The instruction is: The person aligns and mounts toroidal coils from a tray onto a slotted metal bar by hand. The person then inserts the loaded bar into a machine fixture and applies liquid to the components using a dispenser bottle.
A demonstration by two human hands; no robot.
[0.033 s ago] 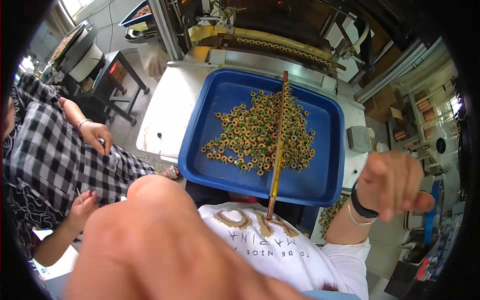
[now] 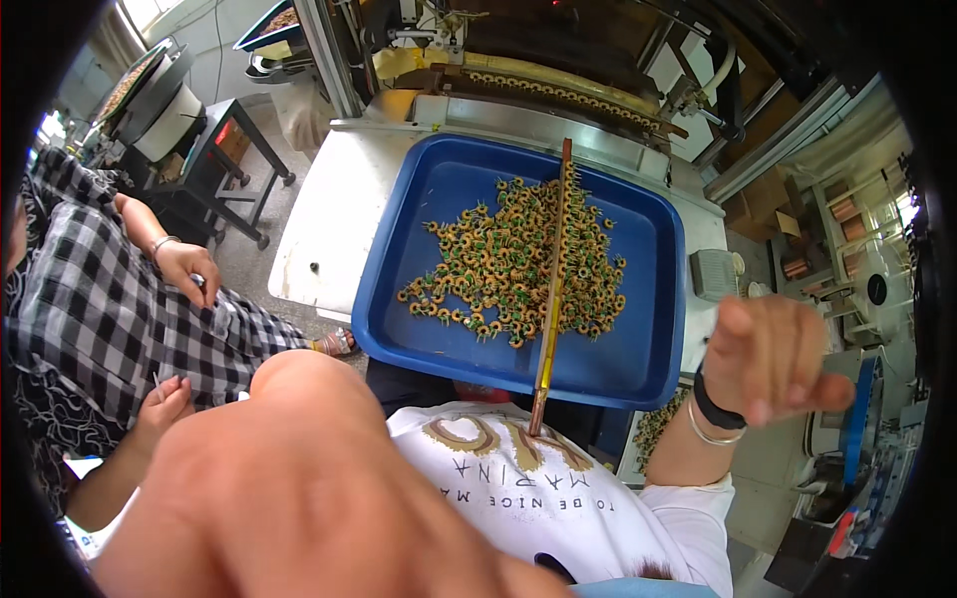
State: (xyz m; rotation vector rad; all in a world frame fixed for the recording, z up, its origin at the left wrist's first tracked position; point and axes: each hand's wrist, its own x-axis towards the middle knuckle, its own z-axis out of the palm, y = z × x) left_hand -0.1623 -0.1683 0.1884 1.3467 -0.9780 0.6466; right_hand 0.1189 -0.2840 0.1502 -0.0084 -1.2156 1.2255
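My left hand (image 2: pixel 289 478) is raised large and close at the lower left. Its back and knuckles face the view; its fingers are hidden, and nothing held shows. To the right of the tray my right hand (image 2: pixel 773 359) is up in the air, fingers loosely bent and apart, with no object visible in them. A blue plastic tray (image 2: pixel 399 344) holds a heap of small tan rings (image 2: pixel 498 259) with green parts and thin legs. Across the tray lies a narrow rail (image 2: pixel 549 339), lined with such rings on its far part; its near end touches my white shirt (image 2: pixel 538 488).
A white worktop (image 2: pixel 334 214) carries the tray. Behind it stands a machine with another ring-filled rail (image 2: pixel 558 93). On the left, a person in a checked garment (image 2: pixel 90 289) sits close by. A grey box (image 2: pixel 711 275) sits at the tray's right.
Both my hands have shifted slightly, the right one a little left and the left one a little downward. The tray and rail appear marginally displaced in the view.
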